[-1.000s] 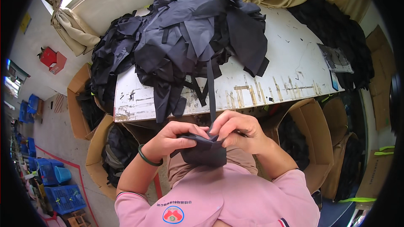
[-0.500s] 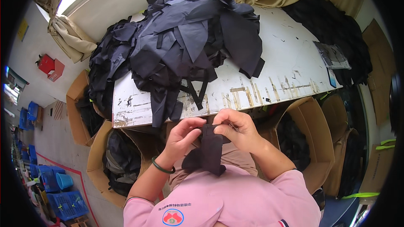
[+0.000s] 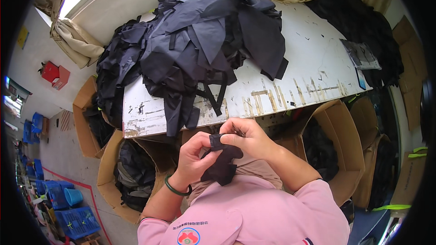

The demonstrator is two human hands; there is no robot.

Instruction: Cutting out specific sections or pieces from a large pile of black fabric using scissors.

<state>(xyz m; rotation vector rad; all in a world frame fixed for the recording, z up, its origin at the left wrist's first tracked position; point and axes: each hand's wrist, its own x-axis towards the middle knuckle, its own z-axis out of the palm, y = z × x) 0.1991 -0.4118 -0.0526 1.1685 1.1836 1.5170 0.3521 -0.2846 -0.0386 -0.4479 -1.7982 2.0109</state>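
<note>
A small black fabric piece [image 3: 220, 167] hangs in front of my body, its upper edge folded over into a narrow band. My left hand [image 3: 196, 158] is closed on the left end of that band between thumb and fingers; a green bangle [image 3: 177, 188] circles the wrist. At the band's right end my right hand [image 3: 249, 139] pinches the fabric with thumb and forefinger. Something small, dark and thin shows among the right fingers, too small to name. Beyond my hands, a big heap of black cut fabric [image 3: 200, 31] lies on the white table [image 3: 313, 75], with pieces and straps drooping over the near edge.
Open cardboard boxes with dark goods stand left [image 3: 109, 186] and right [image 3: 347, 154] of me, below the table edge. A second black pile [image 3: 363, 31] and a clear plastic packet [image 3: 361, 54] lie at the table's right. Blue baskets [image 3: 77, 222] stand on the floor far left.
The fabric piece has turned and its top edge is now folded over between my fingers. My right hand has shifted slightly left, and the hanging part is more bunched.
</note>
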